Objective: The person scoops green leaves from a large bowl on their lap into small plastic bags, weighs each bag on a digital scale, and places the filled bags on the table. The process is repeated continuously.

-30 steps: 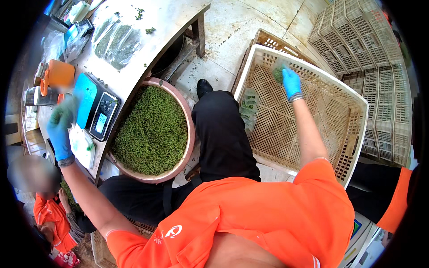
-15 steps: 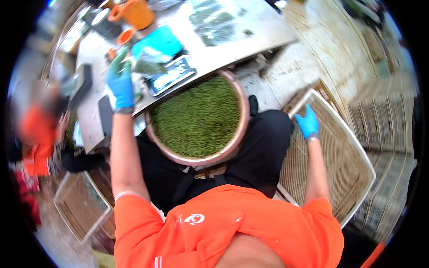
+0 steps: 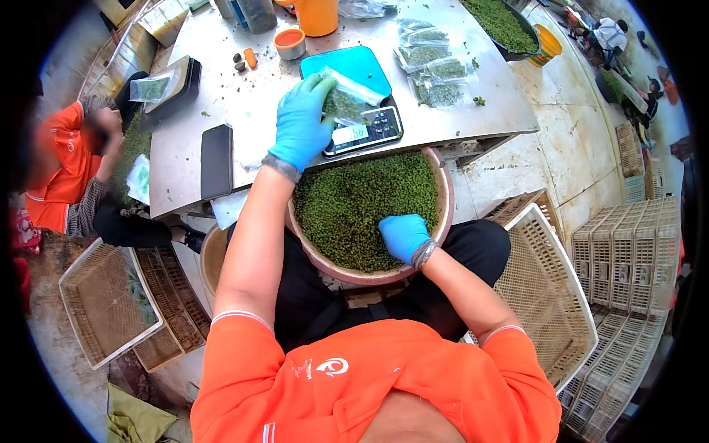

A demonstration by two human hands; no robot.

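My left hand [image 3: 305, 122], in a blue glove, pinches a clear plastic bag [image 3: 346, 102] part-filled with small green grains. It holds the bag over a digital scale [image 3: 382, 127] with a blue weighing plate [image 3: 358, 65]; whether the bag rests on the scale I cannot tell. My right hand [image 3: 405, 237], also gloved in blue, is curled down among small round green peppercorns [image 3: 354, 203], its fingertips partly hidden. These peppercorns fill a round pinkish basin [image 3: 445, 193] between my knees, below the table's edge.
Filled bags [image 3: 437, 72] lie on the metal table [image 3: 258, 96], with a phone [image 3: 216, 161] at left and an orange jug [image 3: 317, 16] behind. Plastic crates [image 3: 550, 288] stand at right, more [image 3: 111, 303] at left. A co-worker [image 3: 63, 170] sits at far left.
My right hand has moved left from above the crate into the basin. My left hand has shifted right to the scale and now holds the bag, which was lying by the scale.
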